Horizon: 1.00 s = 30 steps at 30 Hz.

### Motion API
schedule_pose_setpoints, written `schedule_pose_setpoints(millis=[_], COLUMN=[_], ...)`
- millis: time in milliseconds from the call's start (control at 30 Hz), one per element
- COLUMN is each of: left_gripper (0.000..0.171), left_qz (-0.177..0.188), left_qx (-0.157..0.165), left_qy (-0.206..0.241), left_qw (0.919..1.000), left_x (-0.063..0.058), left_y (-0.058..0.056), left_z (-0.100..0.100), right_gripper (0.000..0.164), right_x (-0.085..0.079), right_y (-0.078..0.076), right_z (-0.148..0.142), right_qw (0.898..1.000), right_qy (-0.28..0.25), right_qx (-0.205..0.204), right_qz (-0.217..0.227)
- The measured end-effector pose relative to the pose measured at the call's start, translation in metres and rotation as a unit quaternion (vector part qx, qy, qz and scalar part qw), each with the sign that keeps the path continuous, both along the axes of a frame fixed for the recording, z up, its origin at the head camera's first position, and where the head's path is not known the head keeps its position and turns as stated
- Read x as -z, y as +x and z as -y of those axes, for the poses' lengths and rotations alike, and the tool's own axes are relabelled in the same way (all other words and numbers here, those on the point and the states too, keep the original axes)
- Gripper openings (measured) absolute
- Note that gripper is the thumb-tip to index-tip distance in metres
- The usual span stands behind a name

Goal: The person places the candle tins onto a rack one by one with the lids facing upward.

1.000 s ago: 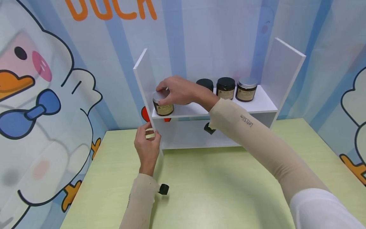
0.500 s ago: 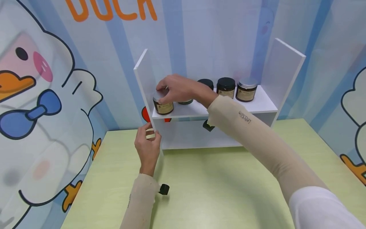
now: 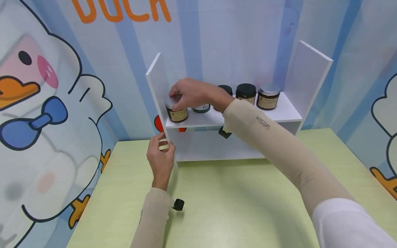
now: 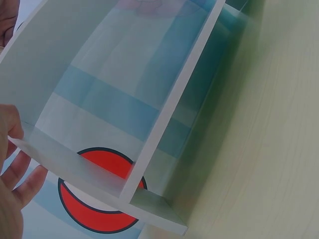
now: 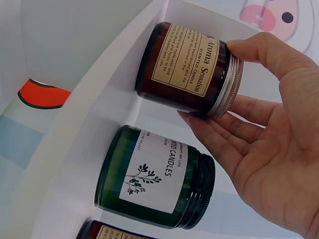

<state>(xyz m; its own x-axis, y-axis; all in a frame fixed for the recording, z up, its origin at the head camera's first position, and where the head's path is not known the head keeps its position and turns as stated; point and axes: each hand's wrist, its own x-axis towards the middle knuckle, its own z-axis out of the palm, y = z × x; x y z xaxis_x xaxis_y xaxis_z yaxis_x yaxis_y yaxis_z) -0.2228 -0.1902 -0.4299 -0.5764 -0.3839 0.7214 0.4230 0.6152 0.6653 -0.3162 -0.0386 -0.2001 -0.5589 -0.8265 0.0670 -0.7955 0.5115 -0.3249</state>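
At the left end of the white shelf's upper board, a brown glass scented candle jar with a tan label stands by the side panel. My right hand pinches its silver lid, thumb on the near side, as the right wrist view shows too. Beside it is a green glass candle jar with a white label and a dark lid, partly behind my hand in the head view. Lower down, my left hand grips the front edge of the shelf's left side panel between thumb and fingers.
Farther right on the board are two black-lidded jars, one mostly hidden by my wrist, the other a labelled jar, and a silver-lidded jar. A right side panel rises past them. The shelf stands on a pale wooden table before a printed cloth.
The right hand and its jar have shifted slightly back on the shelf, and the right forearm moved a little left. More of the green jar shows. The left hand keeps its place.
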Motion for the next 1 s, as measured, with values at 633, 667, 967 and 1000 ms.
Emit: schedule_pose_setpoints(millis=[633, 667, 967, 1000], left_gripper=[0.030, 0.030, 0.030, 0.030], left_qz=[0.009, 0.010, 0.016, 0.013], left_qx=[-0.001, -0.002, -0.005, -0.004], left_qy=[0.004, 0.004, 0.006, 0.005], left_qw=[1.0000, 0.9999, 0.9998, 0.9999], left_x=[0.0012, 0.0012, 0.0018, 0.0019], left_y=[-0.0001, 0.0000, -0.0005, -0.0006], left_z=[-0.0007, -0.0008, -0.0001, 0.0002], right_gripper=[0.032, 0.029, 0.025, 0.025], right_x=[-0.0028, -0.0028, -0.0031, -0.0033], right_y=[-0.0040, -0.0040, -0.0040, -0.0039], right_z=[0.0029, 0.0030, 0.0034, 0.0034], right_qw=[1.000, 1.000, 1.000, 1.000], right_qy=[0.014, 0.014, 0.018, 0.019], right_qx=[0.006, 0.006, 0.000, 0.000], right_qz=[0.004, 0.003, -0.006, -0.006])
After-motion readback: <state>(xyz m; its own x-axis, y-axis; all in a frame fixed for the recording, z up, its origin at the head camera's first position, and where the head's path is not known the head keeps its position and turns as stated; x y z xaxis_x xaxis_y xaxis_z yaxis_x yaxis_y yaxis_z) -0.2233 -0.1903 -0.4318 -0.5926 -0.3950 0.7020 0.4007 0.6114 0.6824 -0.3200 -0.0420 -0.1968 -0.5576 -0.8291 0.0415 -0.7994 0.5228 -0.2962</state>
